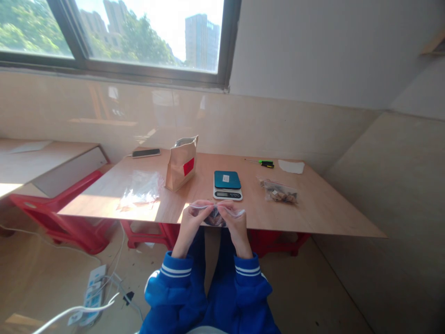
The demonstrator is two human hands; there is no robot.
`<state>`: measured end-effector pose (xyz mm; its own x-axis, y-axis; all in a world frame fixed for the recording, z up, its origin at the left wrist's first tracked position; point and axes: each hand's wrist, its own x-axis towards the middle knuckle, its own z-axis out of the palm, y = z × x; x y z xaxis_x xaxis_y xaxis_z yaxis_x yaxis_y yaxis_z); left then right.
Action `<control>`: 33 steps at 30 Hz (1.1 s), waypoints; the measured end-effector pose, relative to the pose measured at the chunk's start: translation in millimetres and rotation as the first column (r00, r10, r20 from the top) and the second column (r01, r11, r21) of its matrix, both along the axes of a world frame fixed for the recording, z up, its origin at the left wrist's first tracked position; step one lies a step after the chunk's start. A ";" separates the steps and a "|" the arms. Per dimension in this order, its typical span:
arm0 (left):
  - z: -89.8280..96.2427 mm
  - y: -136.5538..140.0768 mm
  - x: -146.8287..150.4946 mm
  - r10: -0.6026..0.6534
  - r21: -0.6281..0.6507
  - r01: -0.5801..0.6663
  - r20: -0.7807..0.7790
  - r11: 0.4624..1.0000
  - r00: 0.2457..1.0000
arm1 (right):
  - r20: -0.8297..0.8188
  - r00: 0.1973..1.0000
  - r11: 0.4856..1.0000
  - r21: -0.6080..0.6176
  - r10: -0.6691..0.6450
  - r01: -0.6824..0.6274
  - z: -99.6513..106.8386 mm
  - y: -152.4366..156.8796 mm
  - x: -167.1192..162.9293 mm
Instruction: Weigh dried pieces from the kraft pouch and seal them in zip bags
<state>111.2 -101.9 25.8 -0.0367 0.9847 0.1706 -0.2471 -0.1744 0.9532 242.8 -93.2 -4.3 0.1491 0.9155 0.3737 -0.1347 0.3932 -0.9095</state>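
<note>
**Both hands' fingers (206, 212) pinch a clear bag (216, 220)**

We see the fingers of our left hand (193, 220) and right hand (235, 223) closed narrow on the bag's top edge, which runs roughly left to right. Its brownish contents hang below, toward us, at the near edge of the surface (327, 208); our hands hide too much to tell its long axis. Just beyond sits a scale (227, 181). To its right lies a filled bag (281, 193); to its left stands a paper bag (178, 168), with clear plastic (141, 188) farther left.
</note>
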 end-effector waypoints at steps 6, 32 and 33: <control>-0.3 -0.1 -0.9 -0.005 0.009 0.006 -0.032 1.000 0.999 | 0.012 1.000 0.998 -0.064 -0.001 0.002 2.2 -1.6 1.2; -11.2 5.2 -9.4 -0.044 -0.066 0.041 -0.055 0.997 0.998 | -0.007 0.999 0.972 -0.231 0.044 -0.045 4.1 -5.4 11.3; -11.1 4.8 -9.4 -0.048 -0.066 0.044 -0.061 0.997 0.997 | -0.018 0.999 0.972 -0.233 0.029 -0.032 4.9 -5.3 10.5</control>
<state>101.9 -97.1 14.7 0.0171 0.9941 0.1075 -0.1932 -0.1022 0.9758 253.2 -98.5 0.5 0.1236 0.9813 0.1474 -0.1575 0.1661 -0.9734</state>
